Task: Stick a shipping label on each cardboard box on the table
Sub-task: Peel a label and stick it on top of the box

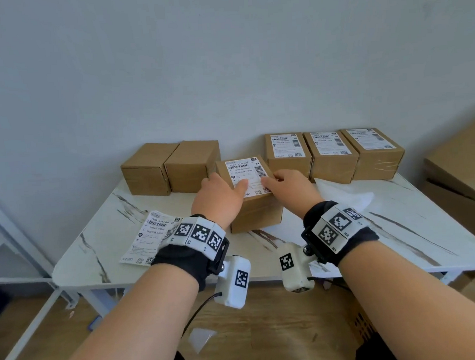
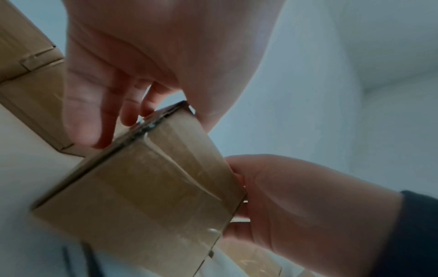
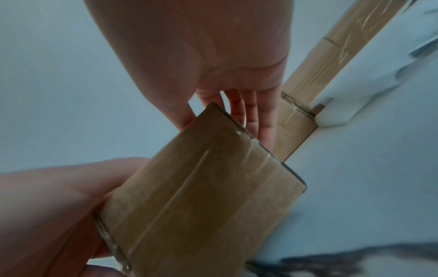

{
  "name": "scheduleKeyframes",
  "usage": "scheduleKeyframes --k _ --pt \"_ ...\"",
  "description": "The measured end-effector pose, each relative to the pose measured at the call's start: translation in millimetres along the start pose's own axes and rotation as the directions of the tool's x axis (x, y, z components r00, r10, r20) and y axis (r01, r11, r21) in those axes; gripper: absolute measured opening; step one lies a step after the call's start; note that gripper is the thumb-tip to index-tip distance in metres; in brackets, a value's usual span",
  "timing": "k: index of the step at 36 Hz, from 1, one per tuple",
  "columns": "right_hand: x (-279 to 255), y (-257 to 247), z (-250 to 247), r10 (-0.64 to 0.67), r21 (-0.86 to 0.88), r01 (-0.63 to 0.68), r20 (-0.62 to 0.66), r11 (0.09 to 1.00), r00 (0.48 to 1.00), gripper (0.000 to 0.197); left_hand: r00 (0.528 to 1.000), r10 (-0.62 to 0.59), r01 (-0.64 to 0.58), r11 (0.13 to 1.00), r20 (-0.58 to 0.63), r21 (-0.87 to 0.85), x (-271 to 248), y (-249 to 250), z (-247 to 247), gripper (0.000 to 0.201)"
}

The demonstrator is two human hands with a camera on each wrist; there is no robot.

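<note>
We press the shipping label (image 1: 248,176) flat on the centre cardboard box (image 1: 256,209). Left hand (image 1: 222,194) and right hand (image 1: 288,186) lie with fingers straight on it; smoothing outward should avoid bubbles.

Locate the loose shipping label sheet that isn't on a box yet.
In the head view the loose label sheet lies flat on the table, front-left, partly hidden under the left wrist, nearer than the two unlabelled boxes.

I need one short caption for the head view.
Both hands press a shipping label onto the middle box.
</note>
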State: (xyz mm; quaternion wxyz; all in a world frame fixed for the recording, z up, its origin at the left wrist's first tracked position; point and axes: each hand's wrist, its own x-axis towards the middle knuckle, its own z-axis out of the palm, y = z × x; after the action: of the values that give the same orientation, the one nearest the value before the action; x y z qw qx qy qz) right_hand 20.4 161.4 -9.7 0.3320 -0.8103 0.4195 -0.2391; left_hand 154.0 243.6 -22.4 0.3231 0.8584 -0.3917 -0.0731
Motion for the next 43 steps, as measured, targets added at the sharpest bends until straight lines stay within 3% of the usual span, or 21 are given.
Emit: scheduleKeyframes --k 9,14,18,22,26,35,39,43 --pt "36.1 -18.2 -2.1 -0.019 -0.042 0.018 -0.004 0.999 1.000 0.030 0.990 -0.029 0.057 0.978 0.140 -0.200 40.5 -2.4 -13.5 0.085" --pt "54.3 -14.7 -3.3 -0.025 -0.136 0.021 -0.026 0.990 0.999 0.027 0.965 0.126 -0.088 0.982 0.230 -0.168 51.1 -4.1 -10.4 0.071" --pt "67.5 -12.4 -5.3 -0.035 -0.191 0.014 -0.109 0.982 0.993 0.031 0.958 0.188 -0.187 0.982 0.217 -0.029 63.3 -2.3 -1.1 0.055" --pt "80.1 -7.4 -4.2 -0.014 -0.222 -0.011 -0.109 0.975 0.994 0.034 0.958 0.201 -0.212 0.977 0.205 0.032 82.2 1.6 8.2 0.052" --pt "91.2 4.3 -0.7 -0.003 -0.256 -0.026 -0.110 0.966 0.994 0.021 0.961 0.204 -0.215 0.976 0.189 0.040 99.4 5.5 17.1 0.050" --pt "105.3 15.3 -1.4 -0.019 -0.273 -0.028 -0.169 0.961 0.986 0.031 0.966 0.226 -0.232 0.972 0.125 0.040 115.7 9.5 31.6 0.049" --pt "104.0 14.0 -3.9 0.009 -0.243 -0.049 -0.162 0.969 0.987 0.016 0.964 0.224 -0.232 0.972 0.144 0.038 117.0 11.1 33.0 0.050" --pt "98.4 10.1 -7.0 0.022 -0.186 -0.047 -0.135 0.981 0.991 0.045 0.967 0.218 -0.224 0.974 0.136 0.037 112.7 13.3 28.5 0.048"
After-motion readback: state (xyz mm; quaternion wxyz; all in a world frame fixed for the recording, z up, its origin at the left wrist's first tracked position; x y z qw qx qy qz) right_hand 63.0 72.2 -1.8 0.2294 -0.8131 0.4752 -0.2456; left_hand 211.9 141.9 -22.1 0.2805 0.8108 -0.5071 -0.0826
